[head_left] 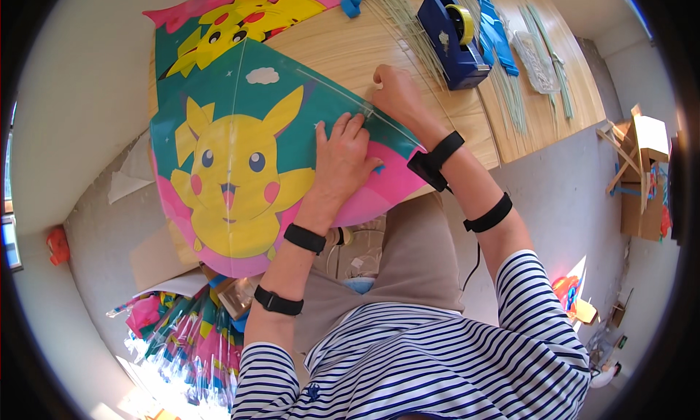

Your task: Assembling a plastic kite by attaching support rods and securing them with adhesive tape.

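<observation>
A kite (288, 95) with a yellow cartoon animal on green and pink sheet lies over the table's near left part. A thin rod runs down its middle, and another pale rod (337, 89) lies along its upper right edge. My left hand (341, 157) rests on the kite right of the animal, fingers stretched out, holding nothing. Beside the kite's right edge, near the rod's end, my right hand (402, 99) is closed with curled fingers; what they hold, if anything, is hidden. A small blue bit (378, 169) shows beside my left hand.
Another kite (248, 22) lies at the far left of the table. A blue tape dispenser (452, 44), thin sticks (408, 26), blue strips (496, 37) and a clear plastic box (536, 63) are at the far right. Wrapped colourful kites (193, 340) are piled below left.
</observation>
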The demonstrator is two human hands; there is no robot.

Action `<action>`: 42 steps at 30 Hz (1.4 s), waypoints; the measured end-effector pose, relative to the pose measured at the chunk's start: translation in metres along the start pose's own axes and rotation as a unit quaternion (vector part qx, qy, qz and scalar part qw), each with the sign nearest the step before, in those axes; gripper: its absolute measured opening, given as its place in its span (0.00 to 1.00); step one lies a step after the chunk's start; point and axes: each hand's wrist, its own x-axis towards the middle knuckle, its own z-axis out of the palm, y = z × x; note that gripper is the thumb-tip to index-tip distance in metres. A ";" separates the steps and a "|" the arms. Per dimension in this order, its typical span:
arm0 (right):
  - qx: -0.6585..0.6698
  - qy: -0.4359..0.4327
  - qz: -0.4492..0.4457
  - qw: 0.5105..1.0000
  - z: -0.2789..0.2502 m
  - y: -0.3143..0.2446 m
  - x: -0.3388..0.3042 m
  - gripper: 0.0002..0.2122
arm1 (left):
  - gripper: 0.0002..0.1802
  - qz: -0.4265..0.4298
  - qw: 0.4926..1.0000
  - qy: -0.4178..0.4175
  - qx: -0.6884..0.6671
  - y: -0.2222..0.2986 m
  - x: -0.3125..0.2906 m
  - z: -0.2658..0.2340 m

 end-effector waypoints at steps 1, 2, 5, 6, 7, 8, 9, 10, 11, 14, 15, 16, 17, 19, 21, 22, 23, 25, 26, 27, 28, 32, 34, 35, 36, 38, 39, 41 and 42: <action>0.014 -0.013 -0.001 1.000 -0.004 -0.001 0.001 0.06 | 0.28 -0.001 1.000 0.001 0.000 0.000 0.000 0.000; 0.027 -0.026 -0.002 0.999 -0.012 0.000 0.004 0.04 | 0.28 -0.001 1.000 0.001 -0.001 0.000 0.000 -0.001; 0.043 -0.065 -0.032 0.996 -0.032 -0.018 -0.004 0.04 | 0.27 -0.007 1.000 -0.004 0.002 -0.001 -0.001 -0.001; 0.043 -0.078 -0.045 0.995 -0.034 -0.024 -0.010 0.04 | 0.27 -0.007 1.000 -0.007 0.002 -0.001 -0.001 -0.001; 0.023 -0.070 -0.058 0.996 -0.028 -0.024 -0.014 0.04 | 0.27 -0.006 1.000 -0.005 0.000 0.000 -0.001 0.000; 0.003 -0.063 -0.071 0.996 -0.016 -0.022 -0.018 0.04 | 0.27 -0.005 1.000 -0.003 -0.002 0.000 0.000 0.000; -0.014 -0.056 -0.084 0.995 -0.004 -0.019 -0.022 0.04 | 0.27 -0.005 1.000 -0.003 -0.002 0.000 -0.001 0.000; -0.018 -0.044 -0.087 0.995 0.004 -0.016 -0.023 0.04 | 0.27 -0.005 1.000 0.003 -0.003 0.000 -0.002 0.000; -0.021 -0.032 -0.090 0.995 0.012 -0.012 -0.023 0.04 | 0.27 -0.005 1.000 0.008 -0.004 0.001 -0.002 0.000; -0.034 -0.076 -0.079 0.993 0.007 -0.018 -0.019 0.04 | 0.26 -0.010 1.000 0.005 -0.005 -0.001 -0.003 0.002; -0.039 -0.098 -0.073 0.992 0.001 -0.021 -0.014 0.04 | 0.26 -0.008 1.000 0.004 -0.002 -0.001 0.000 0.001; -0.023 -0.103 -0.056 0.993 0.003 -0.016 -0.009 0.04 | 0.26 -0.006 1.000 0.006 -0.003 -0.001 0.000 0.001; -0.008 -0.108 -0.039 0.993 0.011 -0.006 -0.004 0.04 | 0.26 -0.004 1.000 0.008 -0.005 0.000 -0.001 0.003; 0.022 -0.110 -0.020 0.993 0.013 -0.007 -0.004 0.04 | 0.26 -0.006 1.000 0.010 -0.003 0.001 -0.002 0.001; 0.042 -0.102 -0.014 0.994 0.012 -0.007 -0.011 0.04 | 0.25 -0.009 1.000 0.012 -0.003 0.002 0.000 0.000; 0.042 -0.099 -0.010 0.994 0.015 -0.007 -0.012 0.04 | 0.25 -0.010 1.000 0.009 -0.002 0.001 -0.001 0.001; 0.043 -0.095 -0.007 0.994 0.018 -0.008 -0.012 0.04 | 0.25 -0.012 1.000 0.006 -0.001 0.001 -0.002 0.002; 0.058 -0.098 -0.008 0.993 0.017 -0.007 -0.009 0.04 | 0.25 -0.008 1.000 0.000 0.003 -0.002 -0.001 0.001; 0.072 -0.110 -0.010 0.991 0.016 -0.004 -0.008 0.04 | 0.24 -0.007 1.000 -0.007 0.004 -0.004 -0.003 0.003; 0.087 -0.123 -0.013 0.988 0.014 -0.002 -0.008 0.04 | 0.24 -0.006 1.000 -0.015 0.005 -0.004 -0.004 0.000; 0.084 -0.111 -0.010 0.990 0.012 0.001 -0.008 0.05 | 0.24 0.001 1.000 -0.006 0.000 -0.004 -0.005 -0.004; 0.067 -0.072 -0.002 0.995 0.017 0.004 -0.016 0.08 | 0.23 -0.003 1.000 -0.014 0.008 -0.011 -0.036 -0.025; 0.075 -0.061 -0.001 0.995 0.019 0.003 -0.015 0.08 | 0.24 -0.021 0.999 -0.034 0.022 -0.020 -0.059 -0.043; 0.091 -0.063 0.002 0.994 0.016 0.006 -0.017 0.08 | 0.25 -0.034 0.998 -0.045 0.026 -0.026 -0.073 -0.051; 0.109 -0.067 -0.001 0.992 0.014 0.006 -0.017 0.08 | 0.26 -0.052 0.997 -0.052 0.034 -0.033 -0.088 -0.062; 0.065 -0.059 0.010 0.996 -0.004 0.017 -0.033 0.06 | 0.27 -0.094 0.992 -0.059 0.060 -0.046 -0.115 -0.086; 0.055 -0.034 0.007 0.998 -0.018 0.023 -0.047 0.07 | 0.28 -0.117 0.988 -0.064 0.075 -0.052 -0.130 -0.099; 0.041 -0.014 0.010 0.999 -0.049 0.040 -0.078 0.10 | 0.31 -0.170 0.978 -0.054 0.109 -0.073 -0.163 -0.115; 0.033 -0.018 0.016 0.999 -0.061 0.050 -0.095 0.12 | 0.32 -0.195 0.972 -0.047 0.122 -0.083 -0.179 -0.118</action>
